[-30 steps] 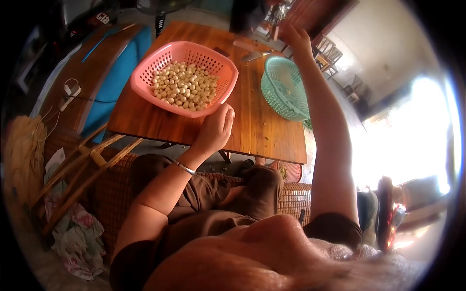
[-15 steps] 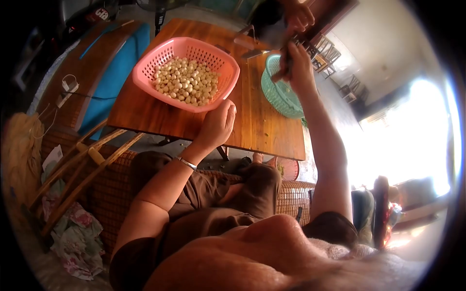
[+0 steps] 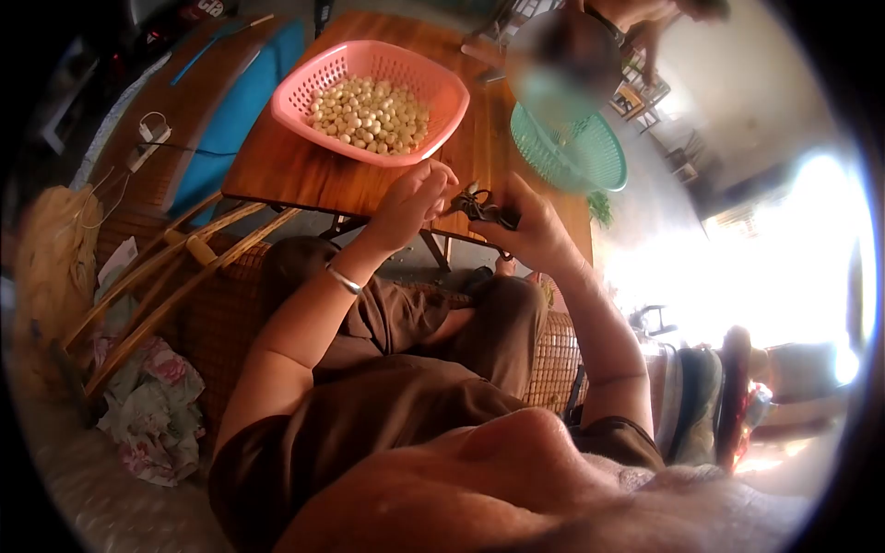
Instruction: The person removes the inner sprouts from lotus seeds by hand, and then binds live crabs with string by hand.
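By the table [image 3: 479, 138], hands [image 3: 412, 207] [image 3: 533, 226] have drawn together.

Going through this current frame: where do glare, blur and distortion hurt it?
Head view throughout: glare blows out the right side; a blurred dark shape overlaps the green basket; fisheye curvature with black corners; the dark object in the right hand reads poorly.

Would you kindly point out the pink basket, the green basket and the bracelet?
Pink basket [image 3: 406, 70], head view: its inner far wall.
Green basket [image 3: 601, 152], head view: its right side.
Bracelet [image 3: 344, 279], head view: middle of the band.
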Motion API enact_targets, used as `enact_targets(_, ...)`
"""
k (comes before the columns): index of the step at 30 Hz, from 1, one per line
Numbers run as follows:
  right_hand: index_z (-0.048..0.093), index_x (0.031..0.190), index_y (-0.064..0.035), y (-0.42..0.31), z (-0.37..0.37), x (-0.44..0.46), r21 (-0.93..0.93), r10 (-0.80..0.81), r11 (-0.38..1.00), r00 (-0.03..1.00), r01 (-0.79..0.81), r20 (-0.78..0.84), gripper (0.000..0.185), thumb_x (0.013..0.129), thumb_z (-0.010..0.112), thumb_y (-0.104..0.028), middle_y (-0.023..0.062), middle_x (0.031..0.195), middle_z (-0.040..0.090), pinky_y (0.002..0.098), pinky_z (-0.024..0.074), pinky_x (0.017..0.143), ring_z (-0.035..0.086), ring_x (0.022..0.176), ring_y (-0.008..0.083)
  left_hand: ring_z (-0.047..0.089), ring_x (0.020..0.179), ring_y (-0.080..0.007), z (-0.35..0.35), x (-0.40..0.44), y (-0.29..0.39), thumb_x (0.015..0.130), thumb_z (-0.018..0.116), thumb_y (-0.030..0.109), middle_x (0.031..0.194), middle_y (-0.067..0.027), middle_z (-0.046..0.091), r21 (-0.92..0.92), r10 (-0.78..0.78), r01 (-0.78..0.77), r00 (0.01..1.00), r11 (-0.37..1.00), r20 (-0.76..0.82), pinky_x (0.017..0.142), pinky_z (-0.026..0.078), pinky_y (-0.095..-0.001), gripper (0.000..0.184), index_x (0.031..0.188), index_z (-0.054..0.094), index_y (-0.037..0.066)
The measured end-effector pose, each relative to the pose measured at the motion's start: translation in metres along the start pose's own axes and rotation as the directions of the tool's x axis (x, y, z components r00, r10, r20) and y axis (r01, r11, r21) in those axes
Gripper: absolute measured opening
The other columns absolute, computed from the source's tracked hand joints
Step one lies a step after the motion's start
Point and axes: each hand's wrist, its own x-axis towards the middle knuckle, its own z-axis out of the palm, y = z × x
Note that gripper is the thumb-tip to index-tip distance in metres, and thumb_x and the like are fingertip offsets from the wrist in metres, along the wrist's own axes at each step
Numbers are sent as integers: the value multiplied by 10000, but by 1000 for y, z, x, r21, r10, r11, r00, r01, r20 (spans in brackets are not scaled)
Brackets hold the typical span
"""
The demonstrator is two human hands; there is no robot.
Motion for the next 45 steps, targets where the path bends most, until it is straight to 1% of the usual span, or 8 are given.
enact_targets(6, 504, 939, -38, 9, 22, -12, -66, -5, 998, 998, 9, 56, 353, 743, 786, -122, 126, 734, 605, 329, 482, 586, 629, 646, 212, 453, 610, -123, 20, -40, 37, 854, 701, 125, 692, -29, 435, 594, 205, -285, 958, 753, 201, 559, 385, -278, 270, 1078, 587, 26)
enact_targets(20, 544, 1112, 46, 65, 12, 14, 673, 136, 732, 991, -109, 13, 214, 900, 549, 14, 94, 934, 665, 270, 527, 671, 648, 809, 127, 540, 719, -156, 16, 33, -15, 894, 605, 24, 818, -76, 535, 624, 482, -387, 876, 679, 18, 644, 443, -281, 99, 977, 557, -1)
enact_targets(26, 583, 976, -20, 91, 13, 27, 120, 161, 984, 939, -130, -303, 63, 924, 561, -48, 94, 797, 667, 306, 520, 623, 654, 672, 197, 549, 762, -162, 21, 53, -35, 920, 574, 43, 832, -82, 544, 674, 496, -375, 868, 637, 14, 690, 457, -289, 76, 965, 540, -9)
enact_targets(28, 586, 921, -38, 101, 12, 30, -416, -158, 909, 913, -14, -376, 42, 899, 598, -71, 146, 807, 650, 377, 514, 630, 647, 693, 313, 551, 765, -167, 21, 56, -35, 920, 574, 47, 826, -87, 544, 703, 489, -366, 872, 609, 31, 691, 456, -293, 82, 966, 539, -10)
enact_targets(29, 586, 921, -38, 106, 8, 31, -418, -161, 909, 912, -13, -377, 42, 899, 598, -71, 146, 807, 650, 377, 514, 630, 647, 693, 313, 552, 752, -173, 21, 54, -36, 917, 573, 45, 816, -85, 543, 710, 467, -348, 884, 612, 30, 680, 455, -300, 82, 972, 550, -10)
enact_targets(37, 564, 894, -11, 78, 1, 43, -180, -188, 974, 928, 135, -322, 109, 866, 643, -80, 186, 814, 638, 400, 505, 633, 642, 762, 376, 545, 685, -192, 25, 55, -31, 931, 579, 95, 740, -93, 524, 760, 361, -327, 923, 561, 130, 630, 444, -340, 117, 962, 617, -11)
enact_targets(43, 617, 1068, 6, 113, 24, 53, 369, 33, 925, 948, 91, -317, 153, 953, 586, -90, 50, 924, 666, 266, 493, 813, 627, 911, 134, 570, 715, -177, 12, 68, -41, 963, 558, 135, 774, -100, 585, 664, 426, -332, 904, 670, 22, 673, 455, -318, 152, 955, 611, -7)
enact_targets(45, 627, 1126, 7, 121, 32, 58, 468, 28, 878, 966, 99, -257, 198, 965, 578, -97, 27, 954, 659, 250, 479, 861, 599, 958, 105, 577, 752, -148, 11, 71, -35, 970, 547, 135, 803, -96, 614, 591, 216, -198, 975, 782, 41, 703, 463, -305, 168, 971, 606, -23)
